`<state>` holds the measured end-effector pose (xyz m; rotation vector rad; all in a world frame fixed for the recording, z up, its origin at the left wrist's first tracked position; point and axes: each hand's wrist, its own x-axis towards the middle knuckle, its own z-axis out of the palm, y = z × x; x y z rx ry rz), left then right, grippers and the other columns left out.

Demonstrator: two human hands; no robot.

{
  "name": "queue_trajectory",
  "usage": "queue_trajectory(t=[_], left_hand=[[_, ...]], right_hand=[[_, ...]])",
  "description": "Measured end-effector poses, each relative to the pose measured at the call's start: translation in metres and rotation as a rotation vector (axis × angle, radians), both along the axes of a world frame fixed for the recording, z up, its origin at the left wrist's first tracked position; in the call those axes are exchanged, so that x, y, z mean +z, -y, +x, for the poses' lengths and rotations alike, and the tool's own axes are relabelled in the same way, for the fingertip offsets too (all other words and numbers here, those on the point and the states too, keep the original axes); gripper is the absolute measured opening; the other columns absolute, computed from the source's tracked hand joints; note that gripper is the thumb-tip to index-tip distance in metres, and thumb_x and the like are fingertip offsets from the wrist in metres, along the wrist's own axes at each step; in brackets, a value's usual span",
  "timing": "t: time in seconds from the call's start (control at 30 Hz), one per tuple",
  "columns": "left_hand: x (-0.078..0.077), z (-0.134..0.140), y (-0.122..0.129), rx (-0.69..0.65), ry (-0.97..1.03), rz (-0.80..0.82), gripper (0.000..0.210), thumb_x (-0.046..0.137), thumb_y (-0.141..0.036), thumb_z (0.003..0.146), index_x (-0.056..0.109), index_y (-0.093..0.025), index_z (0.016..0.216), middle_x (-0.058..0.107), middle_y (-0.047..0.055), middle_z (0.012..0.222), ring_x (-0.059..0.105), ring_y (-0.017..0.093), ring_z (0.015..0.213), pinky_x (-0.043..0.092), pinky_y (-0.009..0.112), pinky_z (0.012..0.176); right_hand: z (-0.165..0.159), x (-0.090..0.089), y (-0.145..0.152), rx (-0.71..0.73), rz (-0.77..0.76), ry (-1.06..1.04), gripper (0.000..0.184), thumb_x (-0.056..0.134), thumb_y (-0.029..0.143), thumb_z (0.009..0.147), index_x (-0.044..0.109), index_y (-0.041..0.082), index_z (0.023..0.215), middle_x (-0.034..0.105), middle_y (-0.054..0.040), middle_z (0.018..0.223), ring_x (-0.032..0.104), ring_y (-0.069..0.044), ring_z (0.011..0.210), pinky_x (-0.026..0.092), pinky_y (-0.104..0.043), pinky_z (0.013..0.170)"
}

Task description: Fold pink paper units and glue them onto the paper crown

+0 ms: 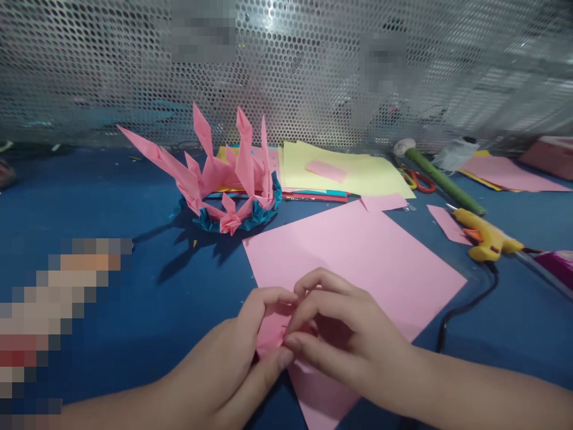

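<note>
Between my fingertips is a small folded piece of pink paper [271, 335], partly hidden by both hands. My left hand [250, 340] is closed on it, thumb and index finger at its edges. My right hand [344, 328] pinches the same piece from the other side. Below the hands a large sheet of light pink paper [353, 257] lies flat on the blue table. Beyond my left hand stands a paper crown [230, 191] with tall pink folded points and a ruffled blue-green base.
Yellow paper sheets [331, 161] lie at the back, beside scissors [421, 180]. To the right are a green roll [443, 179], a yellow glue gun [486, 236] with a black cord and pink sheets [514, 173]. A perforated metal panel [286, 77] stands behind. The left edge is pixelated.
</note>
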<state>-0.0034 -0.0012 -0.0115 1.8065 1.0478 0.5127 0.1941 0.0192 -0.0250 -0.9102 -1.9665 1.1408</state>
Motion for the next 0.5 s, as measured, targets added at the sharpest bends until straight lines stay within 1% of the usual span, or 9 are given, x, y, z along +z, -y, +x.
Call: queue_trajectory(t=[0.1, 0.13, 0.2, 0.27, 0.33, 0.4, 0.5], left_hand=[[-0.0032, 0.0001, 0.0048, 0.009, -0.023, 0.025, 0.025, 0.038, -0.027, 0.101, 0.039, -0.027, 0.126, 0.074, -0.001, 0.107, 0.071, 0.013, 0.093, 0.051, 0.02, 0.08], [-0.0039, 0.0001, 0.0059, 0.013, -0.025, 0.032, 0.026, 0.038, -0.026, 0.101, 0.04, -0.027, 0.126, 0.074, -0.002, 0.105, 0.071, 0.014, 0.092, 0.051, 0.02, 0.078], [-0.0053, -0.0002, 0.0071, 0.035, -0.024, 0.046, 0.028, 0.037, -0.025, 0.1, 0.042, -0.027, 0.127, 0.074, -0.003, 0.096, 0.071, 0.015, 0.086, 0.052, 0.021, 0.073], [-0.0074, -0.0008, 0.0067, 0.067, -0.023, 0.054, 0.03, 0.037, -0.025, 0.099, 0.045, -0.026, 0.128, 0.072, -0.005, 0.081, 0.07, 0.016, 0.071, 0.051, 0.023, 0.065], [-0.0094, -0.0017, 0.005, 0.076, -0.021, 0.052, 0.031, 0.037, -0.026, 0.099, 0.045, -0.025, 0.129, 0.068, -0.006, 0.069, 0.065, 0.016, 0.06, 0.049, 0.024, 0.059], [-0.01, -0.0025, 0.003, 0.064, -0.014, 0.044, 0.032, 0.036, -0.027, 0.099, 0.043, -0.024, 0.13, 0.068, -0.006, 0.069, 0.065, 0.016, 0.059, 0.049, 0.024, 0.058], [-0.0067, -0.0028, 0.0011, 0.034, 0.0, 0.016, 0.03, 0.037, -0.024, 0.098, 0.043, -0.023, 0.127, 0.073, -0.003, 0.081, 0.068, 0.016, 0.067, 0.051, 0.022, 0.064]], right_hand=[[0.0, -0.001, 0.001, -0.026, 0.013, -0.012, 0.006, 0.065, 0.013, 0.082, 0.065, 0.018, 0.079, 0.057, -0.0058, 0.09, 0.059, -0.02, 0.096, 0.051, -0.028, 0.073], [0.0001, -0.0014, 0.0015, -0.03, 0.022, -0.019, 0.008, 0.065, 0.011, 0.081, 0.063, 0.018, 0.079, 0.057, -0.0054, 0.09, 0.059, -0.02, 0.093, 0.05, -0.027, 0.071], [-0.0002, -0.0024, 0.0024, -0.016, -0.008, -0.032, 0.011, 0.064, 0.01, 0.081, 0.059, 0.019, 0.08, 0.059, -0.0035, 0.087, 0.06, -0.016, 0.08, 0.049, -0.026, 0.065], [-0.0011, -0.0038, 0.0032, 0.031, -0.117, -0.058, 0.01, 0.062, 0.013, 0.084, 0.055, 0.02, 0.084, 0.06, -0.0004, 0.079, 0.057, -0.012, 0.064, 0.045, -0.024, 0.057], [-0.0028, -0.0049, 0.0041, 0.089, -0.257, -0.093, 0.012, 0.06, 0.014, 0.086, 0.051, 0.021, 0.089, 0.06, 0.0016, 0.075, 0.054, -0.01, 0.056, 0.041, -0.022, 0.052], [-0.0046, -0.0049, 0.0051, 0.135, -0.346, -0.112, 0.016, 0.058, 0.011, 0.086, 0.048, 0.021, 0.093, 0.062, 0.0014, 0.077, 0.053, -0.01, 0.057, 0.04, -0.022, 0.052], [-0.0062, -0.0022, 0.0063, 0.179, -0.396, -0.112, 0.018, 0.056, 0.009, 0.088, 0.046, 0.022, 0.096, 0.061, 0.0013, 0.082, 0.051, -0.009, 0.06, 0.04, -0.022, 0.055]])
